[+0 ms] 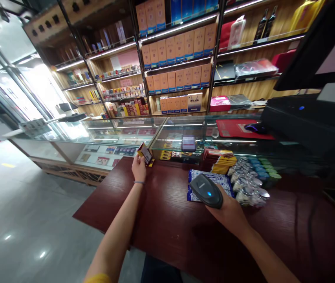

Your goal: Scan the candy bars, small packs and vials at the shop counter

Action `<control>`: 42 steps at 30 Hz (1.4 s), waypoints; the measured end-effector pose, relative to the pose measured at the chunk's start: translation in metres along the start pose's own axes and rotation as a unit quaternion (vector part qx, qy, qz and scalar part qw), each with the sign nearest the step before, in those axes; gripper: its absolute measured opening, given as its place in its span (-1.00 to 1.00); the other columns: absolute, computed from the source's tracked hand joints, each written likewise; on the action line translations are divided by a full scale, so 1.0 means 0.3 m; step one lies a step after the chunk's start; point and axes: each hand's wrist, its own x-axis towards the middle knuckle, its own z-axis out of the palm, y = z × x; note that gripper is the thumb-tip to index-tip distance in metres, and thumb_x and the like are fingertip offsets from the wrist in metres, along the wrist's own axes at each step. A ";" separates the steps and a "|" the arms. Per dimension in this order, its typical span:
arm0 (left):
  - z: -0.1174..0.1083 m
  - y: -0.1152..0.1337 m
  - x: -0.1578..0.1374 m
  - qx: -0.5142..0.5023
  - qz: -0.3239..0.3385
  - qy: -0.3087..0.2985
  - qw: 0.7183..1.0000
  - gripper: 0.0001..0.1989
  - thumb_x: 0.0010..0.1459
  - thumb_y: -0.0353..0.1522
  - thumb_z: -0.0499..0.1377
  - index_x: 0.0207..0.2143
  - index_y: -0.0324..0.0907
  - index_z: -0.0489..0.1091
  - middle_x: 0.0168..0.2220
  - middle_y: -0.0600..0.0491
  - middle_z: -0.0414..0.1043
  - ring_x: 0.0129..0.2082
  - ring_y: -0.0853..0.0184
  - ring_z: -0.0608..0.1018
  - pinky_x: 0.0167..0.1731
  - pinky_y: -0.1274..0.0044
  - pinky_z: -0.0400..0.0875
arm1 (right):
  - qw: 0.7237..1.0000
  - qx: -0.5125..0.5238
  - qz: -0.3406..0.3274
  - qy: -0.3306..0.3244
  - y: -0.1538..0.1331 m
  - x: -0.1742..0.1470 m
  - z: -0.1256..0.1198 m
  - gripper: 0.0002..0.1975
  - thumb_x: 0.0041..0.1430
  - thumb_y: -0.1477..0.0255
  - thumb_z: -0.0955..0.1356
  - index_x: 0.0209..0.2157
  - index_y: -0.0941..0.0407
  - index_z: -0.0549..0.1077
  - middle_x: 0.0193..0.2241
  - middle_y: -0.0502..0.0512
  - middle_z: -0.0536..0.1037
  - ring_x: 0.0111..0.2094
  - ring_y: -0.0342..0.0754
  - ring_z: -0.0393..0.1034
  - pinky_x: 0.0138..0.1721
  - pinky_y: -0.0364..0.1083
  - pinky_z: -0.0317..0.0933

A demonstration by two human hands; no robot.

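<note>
My left hand (138, 168) is closed on a small yellow and dark packet (145, 153), held up near the far left part of the dark red table. Another yellow packet (151, 162) shows just below it, partly hidden. In my right hand (228, 210) is a black barcode scanner (207, 191) with a lit blue light. The scanner is over blue and white packets (195, 175) lying on the table and covers part of them. Yellow packets (224, 162) are stacked just beyond, and several small jars with silvery lids (245, 184) stand to the right.
Glass display counters (120, 133) run behind the dark red table (167, 220). Blue and green tins (263, 169) stand right of the jars. A black monitor (311, 51) and a red mat (240, 129) with a mouse are at right. Shelves (182, 59) hold orange boxes.
</note>
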 end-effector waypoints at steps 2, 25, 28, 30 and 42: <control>-0.067 -0.012 0.038 0.145 0.080 -0.046 0.985 -0.65 0.29 -0.36 0.17 0.10 -0.09 0.51 -0.05 -0.05 0.64 -0.02 0.18 0.65 0.01 0.41 0.51 | 1.000 0.001 -0.002 -0.004 0.013 0.000 0.000 -0.63 0.22 0.26 0.36 0.06 0.00 0.38 -0.24 0.08 0.70 -0.25 0.13 0.66 -0.38 -0.09 0.37; -0.135 -0.159 0.194 0.563 0.267 -0.394 0.675 -0.52 0.42 -0.44 -0.01 0.30 0.04 0.36 0.30 -0.04 0.40 0.30 0.23 0.43 0.32 0.37 0.26 | 0.999 -0.005 0.031 0.033 -0.009 -0.007 0.004 -0.60 0.16 0.28 0.33 0.05 -0.04 0.35 -0.40 -0.04 0.66 -0.33 0.14 0.66 -0.40 -0.07 0.32; -0.126 -0.168 0.206 0.559 0.263 -0.394 0.680 -0.53 0.41 -0.45 0.01 0.28 0.05 0.39 0.29 -0.04 0.41 0.29 0.22 0.44 0.32 0.36 0.26 | 0.999 -0.008 0.034 0.042 -0.012 -0.005 0.001 -0.61 0.17 0.28 0.32 0.05 -0.03 0.34 -0.40 -0.04 0.65 -0.34 0.15 0.66 -0.39 -0.06 0.31; -0.123 -0.175 0.211 0.547 0.262 -0.390 0.693 -0.53 0.40 -0.46 0.02 0.25 0.05 0.42 0.27 -0.04 0.43 0.28 0.22 0.45 0.31 0.34 0.27 | 0.998 -0.012 0.031 0.045 -0.013 -0.005 0.001 -0.63 0.17 0.27 0.32 0.03 -0.03 0.34 -0.39 -0.02 0.66 -0.33 0.16 0.66 -0.40 -0.06 0.31; -0.096 -0.111 0.130 0.499 0.270 -0.327 0.756 -0.59 0.33 -0.40 0.15 0.20 -0.04 0.43 0.25 -0.10 0.42 0.23 0.14 0.47 0.25 0.29 0.34 | 0.995 0.040 0.030 0.085 0.026 -0.002 0.002 -0.69 0.18 0.27 0.36 -0.04 -0.01 0.41 -0.28 0.07 0.68 -0.26 0.18 0.64 -0.30 0.00 0.38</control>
